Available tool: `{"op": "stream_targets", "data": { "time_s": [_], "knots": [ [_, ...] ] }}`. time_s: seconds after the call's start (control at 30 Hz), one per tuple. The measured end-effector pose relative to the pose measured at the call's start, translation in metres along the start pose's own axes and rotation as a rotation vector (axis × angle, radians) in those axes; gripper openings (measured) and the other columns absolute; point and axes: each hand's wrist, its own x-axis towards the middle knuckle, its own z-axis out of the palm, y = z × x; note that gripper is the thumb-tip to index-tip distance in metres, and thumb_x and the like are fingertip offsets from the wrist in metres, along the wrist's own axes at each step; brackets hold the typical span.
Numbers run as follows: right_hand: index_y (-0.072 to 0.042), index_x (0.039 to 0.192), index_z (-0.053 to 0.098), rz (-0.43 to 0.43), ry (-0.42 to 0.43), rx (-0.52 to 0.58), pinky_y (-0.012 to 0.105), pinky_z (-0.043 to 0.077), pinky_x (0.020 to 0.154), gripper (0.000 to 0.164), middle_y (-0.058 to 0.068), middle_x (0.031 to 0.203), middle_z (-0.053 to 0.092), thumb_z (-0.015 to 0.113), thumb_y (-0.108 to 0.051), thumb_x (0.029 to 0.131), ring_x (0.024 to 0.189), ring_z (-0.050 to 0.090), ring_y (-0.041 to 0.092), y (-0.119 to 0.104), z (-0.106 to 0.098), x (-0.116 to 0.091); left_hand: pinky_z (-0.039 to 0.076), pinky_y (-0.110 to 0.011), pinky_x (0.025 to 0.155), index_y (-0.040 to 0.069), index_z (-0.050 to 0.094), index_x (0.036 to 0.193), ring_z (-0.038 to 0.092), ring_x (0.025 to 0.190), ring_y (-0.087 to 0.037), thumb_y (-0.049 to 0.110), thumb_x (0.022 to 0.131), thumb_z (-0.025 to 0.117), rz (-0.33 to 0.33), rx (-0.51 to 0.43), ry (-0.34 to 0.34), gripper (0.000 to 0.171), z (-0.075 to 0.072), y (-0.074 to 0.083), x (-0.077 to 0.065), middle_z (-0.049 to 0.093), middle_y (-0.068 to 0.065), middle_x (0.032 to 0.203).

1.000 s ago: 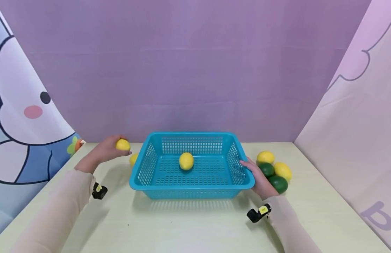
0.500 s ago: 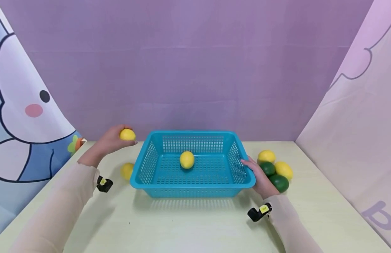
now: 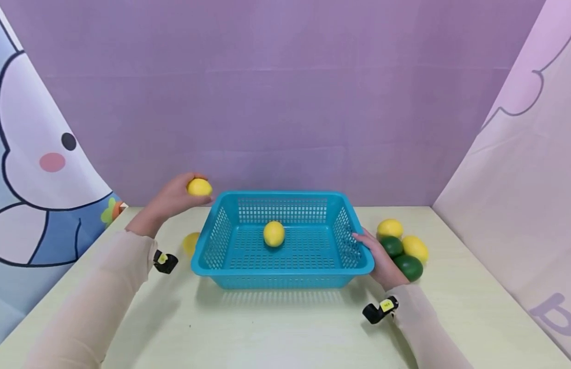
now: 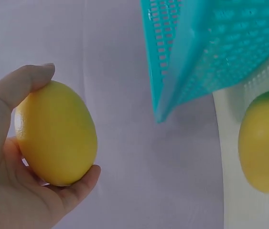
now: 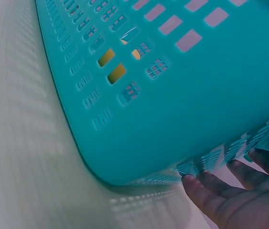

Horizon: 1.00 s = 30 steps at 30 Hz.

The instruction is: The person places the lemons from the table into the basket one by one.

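One yellow fruit (image 3: 273,234) is already lying inside the blue basket (image 3: 281,272), roughly mid-floor, and a second yellow fruit (image 3: 199,187) is being held up in the left hand (image 3: 172,197), thumb on one side and fingers curling round the other. It is hanging in the air just off the basket's back left corner, over toward the table's (image 3: 267,348) back edge, with a gap showing between fruit and rim. Across from it, the right hand (image 3: 381,262) is gripping the basket's right end, one digit lying over the rim, the other fingertips pressing the perforated wall from outside.

So the score, as I'm judging it, is standing at one in, one in the air and five outside. A third yellow fruit (image 3: 189,244) is sitting by the basket's left side, partly hiding behind the rim, while two other yellow fruits (image 3: 415,248) and two dark green fruits (image 3: 408,267) are clustering near the table's back right corner.

What's getting in the way? The basket's left wall is rising between the held fruit and the inside, and the right hand is partly covering the nearer green one. Behind everything, a purple backdrop (image 3: 285,102) is hanging.
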Motion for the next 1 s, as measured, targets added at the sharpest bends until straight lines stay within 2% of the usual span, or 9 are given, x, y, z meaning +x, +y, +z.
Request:
{"op": "stream_targets", "data": {
  "time_s": [0.2, 0.53, 1.0],
  "knots": [
    [-0.020, 0.153, 0.000, -0.002, 0.004, 0.006, 0.059, 0.024, 0.107, 0.063, 0.015, 0.157, 0.006, 0.033, -0.034, 0.101, 0.139, 0.016, 0.041, 0.001, -0.001, -0.002, 0.045, -0.038, 0.078, 0.002, 0.045, 0.128, 0.047, 0.096, -0.031, 0.022, 0.087, 0.066, -0.010, -0.036, -0.007, 0.050, 0.009, 0.011, 0.010, 0.050, -0.016, 0.113],
    [-0.020, 0.153, -0.001, -0.016, -0.013, -0.001, 0.060, 0.023, 0.108, 0.063, 0.015, 0.157, 0.005, 0.032, -0.033, 0.101, 0.139, 0.015, 0.042, 0.002, -0.001, -0.004, 0.047, -0.036, 0.076, 0.002, 0.046, 0.128, 0.048, 0.095, -0.030, 0.024, 0.087, 0.067, 0.047, -0.096, -0.014, 0.051, 0.021, 0.036, 0.023, 0.050, -0.015, 0.116],
    [-0.020, 0.153, -0.001, -0.023, -0.004, 0.000, 0.059, 0.021, 0.109, 0.062, 0.016, 0.157, 0.005, 0.032, -0.032, 0.101, 0.140, 0.013, 0.042, -0.002, 0.002, -0.003, 0.048, -0.037, 0.077, 0.003, 0.045, 0.130, 0.048, 0.097, -0.030, 0.019, 0.086, 0.068, 0.096, -0.176, -0.040, 0.053, 0.038, 0.053, 0.035, 0.047, -0.016, 0.124]
  ]
}}
